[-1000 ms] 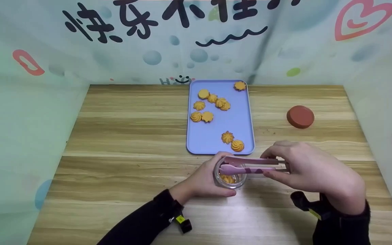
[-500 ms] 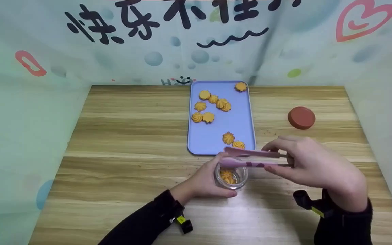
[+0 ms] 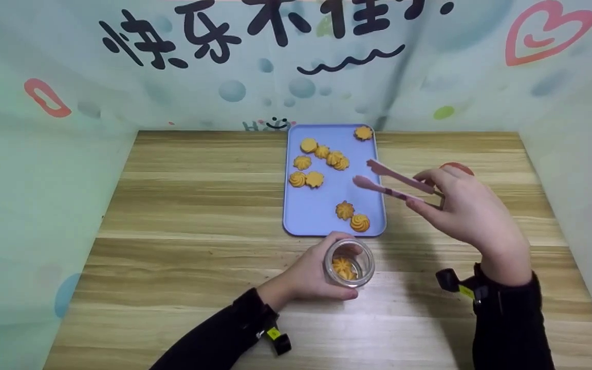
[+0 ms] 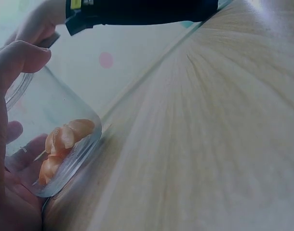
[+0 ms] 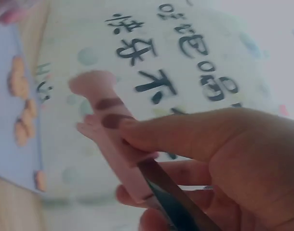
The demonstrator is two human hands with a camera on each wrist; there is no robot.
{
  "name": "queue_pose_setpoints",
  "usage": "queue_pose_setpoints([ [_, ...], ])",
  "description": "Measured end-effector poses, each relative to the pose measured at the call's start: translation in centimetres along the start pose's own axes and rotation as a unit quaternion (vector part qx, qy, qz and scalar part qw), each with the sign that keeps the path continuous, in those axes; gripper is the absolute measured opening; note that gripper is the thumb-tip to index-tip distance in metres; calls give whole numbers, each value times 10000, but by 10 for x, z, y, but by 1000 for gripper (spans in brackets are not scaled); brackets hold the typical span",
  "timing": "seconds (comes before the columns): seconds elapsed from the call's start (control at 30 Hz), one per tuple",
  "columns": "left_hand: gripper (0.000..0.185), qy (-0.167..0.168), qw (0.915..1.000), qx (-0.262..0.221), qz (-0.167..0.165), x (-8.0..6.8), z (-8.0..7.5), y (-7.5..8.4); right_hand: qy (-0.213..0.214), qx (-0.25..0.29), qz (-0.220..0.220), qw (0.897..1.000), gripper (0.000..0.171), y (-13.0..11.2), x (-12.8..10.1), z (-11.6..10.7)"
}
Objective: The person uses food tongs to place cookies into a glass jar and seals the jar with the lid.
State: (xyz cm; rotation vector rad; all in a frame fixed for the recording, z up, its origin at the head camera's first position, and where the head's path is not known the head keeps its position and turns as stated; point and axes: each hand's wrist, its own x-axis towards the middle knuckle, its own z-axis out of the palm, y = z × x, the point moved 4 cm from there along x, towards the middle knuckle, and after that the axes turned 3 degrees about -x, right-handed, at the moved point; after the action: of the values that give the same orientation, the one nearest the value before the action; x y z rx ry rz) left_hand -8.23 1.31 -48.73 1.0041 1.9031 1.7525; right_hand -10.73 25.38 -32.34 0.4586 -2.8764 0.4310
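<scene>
My left hand (image 3: 316, 272) curls round a clear glass jar (image 3: 366, 257) on the table, just below the tray. Cookies (image 4: 65, 139) lie at the jar's bottom, and its mouth is uncovered. In my right hand (image 3: 468, 210) is a pair of pink tongs (image 3: 396, 192), pinched between thumb and fingers. The tong tips stand apart with nothing between them, above the right side of the blue tray (image 3: 306, 216). Several golden piped cookies (image 3: 314, 179) lie spread on that tray. Two of them, a star-shaped cookie (image 3: 345, 210) and a swirled cookie (image 3: 360, 222), sit near its front edge.
Behind my right hand a reddish-brown round lid (image 3: 458, 168) lies on the wooden table (image 3: 188, 205), mostly hidden. A printed curtain (image 3: 198, 92) closes off the back and both sides.
My right hand has lifted the tongs away from the jar mouth, back and to the right, over the tray. The left hand and jar have stayed in place.
</scene>
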Motion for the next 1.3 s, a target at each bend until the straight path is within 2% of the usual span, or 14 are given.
queue_pose_setpoints([
  [0.17, 89, 48, 10000, -15, -26, -4, 0, -1, 270, 176, 446, 9985, 45, 17, 12, 20],
  [0.3, 89, 85, 9999, 20, -112, -8, 1, 0, 609, 296, 680, 9954, 44, 32, 25, 46],
  [0.43, 88, 90, 9999, 108, -44, -7, 2, 1, 802, 452, 1010, 9906, 44, 50, 47, 72],
  [0.6, 88, 66, 9999, 120, -52, -5, 3, 1, 500, 655, 1359, 9873, 47, 67, 73, 97],
  [0.8, 88, 13, 9999, 58, -92, -3, 3, 1, 253, 717, 1636, 9836, 52, 78, 92, 109],
  [1.2, 89, -27, 10000, -17, -73, -1, 1, 1, -37, 603, 1713, 9834, 52, 87, 108, 125],
  [1.3, 88, -93, 9999, -68, -72, 0, -1, 9, -119, 597, 1740, 9829, 51, 86, 110, 124],
])
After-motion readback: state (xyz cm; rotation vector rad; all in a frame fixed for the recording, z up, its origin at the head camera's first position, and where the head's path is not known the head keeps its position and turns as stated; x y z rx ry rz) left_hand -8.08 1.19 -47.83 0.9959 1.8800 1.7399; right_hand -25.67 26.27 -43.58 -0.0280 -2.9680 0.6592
